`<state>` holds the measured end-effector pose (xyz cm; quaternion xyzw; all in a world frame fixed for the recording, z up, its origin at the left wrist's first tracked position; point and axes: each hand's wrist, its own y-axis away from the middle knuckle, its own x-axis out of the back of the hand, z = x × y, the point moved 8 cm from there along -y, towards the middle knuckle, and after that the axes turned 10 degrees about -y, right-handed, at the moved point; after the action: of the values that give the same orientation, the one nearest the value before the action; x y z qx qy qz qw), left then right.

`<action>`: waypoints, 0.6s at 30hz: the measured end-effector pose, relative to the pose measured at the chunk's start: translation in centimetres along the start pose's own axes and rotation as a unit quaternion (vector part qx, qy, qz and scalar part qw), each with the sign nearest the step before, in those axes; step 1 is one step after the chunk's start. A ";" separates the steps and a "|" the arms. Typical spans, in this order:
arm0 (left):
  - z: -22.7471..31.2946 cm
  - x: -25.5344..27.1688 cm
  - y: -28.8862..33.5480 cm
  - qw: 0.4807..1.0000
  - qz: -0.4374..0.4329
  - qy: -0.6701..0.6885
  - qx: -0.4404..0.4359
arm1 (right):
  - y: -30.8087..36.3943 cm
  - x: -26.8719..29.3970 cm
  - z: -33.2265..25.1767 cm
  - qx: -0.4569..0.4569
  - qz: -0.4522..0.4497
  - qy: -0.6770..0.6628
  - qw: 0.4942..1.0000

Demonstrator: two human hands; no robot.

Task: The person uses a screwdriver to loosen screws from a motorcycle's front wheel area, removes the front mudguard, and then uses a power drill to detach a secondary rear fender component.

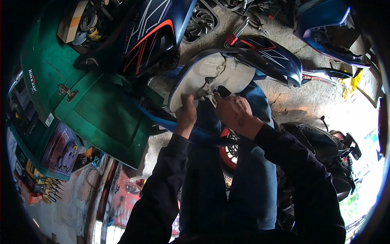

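Observation:
Across my knees lies a curved motorcycle body panel (193, 75), its dusty off-white inner side facing up and its rim dark. My left hand (187, 114) is closed on the near left edge, thumb on top and fingers mostly hidden beneath. At the near middle, my right hand (237, 116) is closed, its index finger pressed beside a dark opening and a small metal bracket (209, 88). Whatever its fingers may pinch is too small to make out. Below the panel, a long blue trim piece (203, 137) crosses between my legs.
A green metal cabinet (103, 114) with a latch stands at left. Dark blue fairings (150, 36) with red and white stripes lie beyond, another fairing (270, 57) to the right. A screwdriver (237, 32) and loose parts rest on the concrete floor. A black motorcycle (321, 142) stands at right.

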<state>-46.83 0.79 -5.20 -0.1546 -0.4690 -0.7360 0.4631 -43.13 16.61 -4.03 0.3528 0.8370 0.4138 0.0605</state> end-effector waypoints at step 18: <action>6.0 2.3 -0.2 0.989 0.096 0.062 -0.093 | -5.8 -3.5 -3.3 0.269 0.183 -0.015 0.945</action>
<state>-49.41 4.62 -0.67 -0.1956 -0.3524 -0.7363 0.5435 -44.97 9.89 -6.77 0.5094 0.8372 0.1716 -0.1006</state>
